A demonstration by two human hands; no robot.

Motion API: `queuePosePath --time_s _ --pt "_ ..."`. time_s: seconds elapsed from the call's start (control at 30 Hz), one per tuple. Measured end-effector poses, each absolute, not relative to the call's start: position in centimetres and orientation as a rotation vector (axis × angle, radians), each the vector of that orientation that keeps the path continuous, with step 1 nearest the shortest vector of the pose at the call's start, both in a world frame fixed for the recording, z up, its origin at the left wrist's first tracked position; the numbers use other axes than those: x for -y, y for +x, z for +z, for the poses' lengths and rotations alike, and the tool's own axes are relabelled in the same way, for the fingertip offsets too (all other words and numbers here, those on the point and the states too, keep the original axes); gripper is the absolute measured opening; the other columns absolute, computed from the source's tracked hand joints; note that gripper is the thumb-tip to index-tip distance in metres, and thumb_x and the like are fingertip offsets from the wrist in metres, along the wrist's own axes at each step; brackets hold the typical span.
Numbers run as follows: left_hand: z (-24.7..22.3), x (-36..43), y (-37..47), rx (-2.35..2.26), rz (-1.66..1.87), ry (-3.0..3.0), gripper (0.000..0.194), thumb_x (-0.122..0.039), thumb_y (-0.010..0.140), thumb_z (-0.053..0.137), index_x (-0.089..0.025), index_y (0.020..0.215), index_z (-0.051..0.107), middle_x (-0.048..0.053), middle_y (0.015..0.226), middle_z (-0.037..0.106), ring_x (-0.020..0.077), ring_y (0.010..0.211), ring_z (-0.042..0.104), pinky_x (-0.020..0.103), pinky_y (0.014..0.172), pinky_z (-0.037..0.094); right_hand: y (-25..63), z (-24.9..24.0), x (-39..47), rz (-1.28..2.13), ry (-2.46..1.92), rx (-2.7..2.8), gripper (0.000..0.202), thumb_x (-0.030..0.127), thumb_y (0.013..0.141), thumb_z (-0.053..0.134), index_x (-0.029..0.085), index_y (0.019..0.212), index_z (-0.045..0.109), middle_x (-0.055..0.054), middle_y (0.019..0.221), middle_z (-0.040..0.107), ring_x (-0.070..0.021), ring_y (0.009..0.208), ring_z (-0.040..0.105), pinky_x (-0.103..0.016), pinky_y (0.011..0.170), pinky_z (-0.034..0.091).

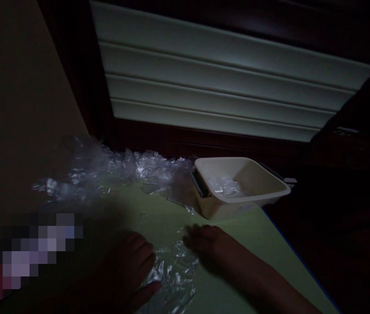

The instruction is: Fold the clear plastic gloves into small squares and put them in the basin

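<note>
A crumpled clear plastic bag (pixel 171 279) lies on the green tabletop (pixel 233 261) between my hands. My left hand (pixel 135 261) rests at the bag's left side, fingers loosely bent and thumb apart from them. At the bag's upper right edge is my right hand (pixel 206 239), its fingers drawn together and touching the plastic; the fingertips are dark and slightly blurred. Just beyond the right hand stands a cream plastic tub (pixel 240 209) with dark side handles. Inside it lie some flat clear packets (pixel 225 185).
A heap of crumpled clear plastic bags (pixel 132 168) runs along the back of the table to the tub. Behind rises a dark wooden frame with pale slatted panels (pixel 211 78). A blue table edge (pixel 299 257) slants down at right. The scene is dim; the lower left is pixelated.
</note>
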State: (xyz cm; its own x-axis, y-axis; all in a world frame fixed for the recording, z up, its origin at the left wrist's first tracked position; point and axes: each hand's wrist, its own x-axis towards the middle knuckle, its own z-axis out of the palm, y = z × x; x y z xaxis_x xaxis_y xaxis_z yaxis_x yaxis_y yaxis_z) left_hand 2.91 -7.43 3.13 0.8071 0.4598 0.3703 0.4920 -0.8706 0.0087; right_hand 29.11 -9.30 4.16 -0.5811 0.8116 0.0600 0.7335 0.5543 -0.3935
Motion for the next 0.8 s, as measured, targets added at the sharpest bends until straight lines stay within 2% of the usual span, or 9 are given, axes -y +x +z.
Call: queuePosePath --time_s 0.07,0.13,0.23,0.43,0.57,0.7,0.8 --pt "2.6 6.2 2.2 0.896 -0.589 -2.898 0.022 -0.024 0.094 0.044 -0.019 0.077 0.059 0.003 0.076 0.060 0.0187 0.070 0.053 0.033 0.068 0.044 28.9 3.6 8.9 0.532 -1.255 2.458 0.041 0.003 0.083 0.051 0.018 0.119 0.062 -0.013 0.127 0.059 -0.0234 0.113 0.057 -0.038 0.096 0.045" --pt "1.6 4.3 1.3 0.986 -0.628 -2.842 0.023 -0.016 0.093 0.038 -0.018 0.085 0.060 0.005 0.086 0.063 0.0200 0.078 0.058 0.034 0.074 0.047 28.7 3.1 8.1 0.568 -1.295 2.324 0.037 0.007 0.086 0.048 0.017 0.119 0.062 -0.014 0.120 0.062 -0.0222 0.107 0.060 -0.036 0.092 0.048" --pt "-0.1 1.4 0.1 1.120 -0.741 -2.790 0.024 -0.019 0.092 0.038 -0.015 0.101 0.060 0.011 0.102 0.064 0.0242 0.094 0.060 0.038 0.083 0.049 28.3 2.6 6.6 0.570 -1.399 2.200 0.031 0.011 0.090 0.045 0.016 0.116 0.062 -0.012 0.112 0.066 -0.0201 0.100 0.062 -0.033 0.088 0.049" --pt "-0.9 0.4 -0.6 1.190 -0.750 -2.874 0.024 -0.017 0.088 0.044 -0.015 0.103 0.062 0.009 0.101 0.066 0.0222 0.094 0.061 0.035 0.084 0.049 26.0 3.7 3.6 0.538 -1.602 2.363 0.018 0.015 0.090 0.051 0.013 0.099 0.067 -0.012 0.094 0.069 -0.0198 0.078 0.065 -0.029 0.069 0.050" --pt "-0.5 1.1 -0.5 1.241 -0.739 -2.928 0.021 -0.012 0.085 0.050 -0.015 0.101 0.063 0.008 0.100 0.065 0.0222 0.093 0.060 0.036 0.083 0.049 24.4 4.2 2.3 0.499 -1.756 2.474 0.016 0.021 0.093 0.053 0.013 0.103 0.063 -0.010 0.101 0.064 -0.0192 0.081 0.064 -0.034 0.072 0.051" --pt "-0.5 1.3 -0.4 1.284 -0.738 -2.967 0.021 -0.009 0.084 0.052 -0.017 0.100 0.063 0.006 0.099 0.064 0.0218 0.093 0.058 0.036 0.084 0.048 24.0 4.6 1.0 0.591 -1.776 2.583 0.024 0.031 0.093 0.056 0.016 0.112 0.058 -0.007 0.111 0.061 -0.0191 0.091 0.062 -0.039 0.078 0.053" --pt "-0.4 1.4 -0.4 1.312 -0.758 -3.000 0.021 -0.009 0.084 0.053 -0.017 0.101 0.063 0.006 0.098 0.063 0.0221 0.094 0.057 0.037 0.084 0.047 24.1 4.9 0.1 0.693 -1.721 2.641 0.022 0.030 0.093 0.057 0.016 0.108 0.060 -0.006 0.108 0.062 -0.0187 0.089 0.062 -0.038 0.077 0.053"
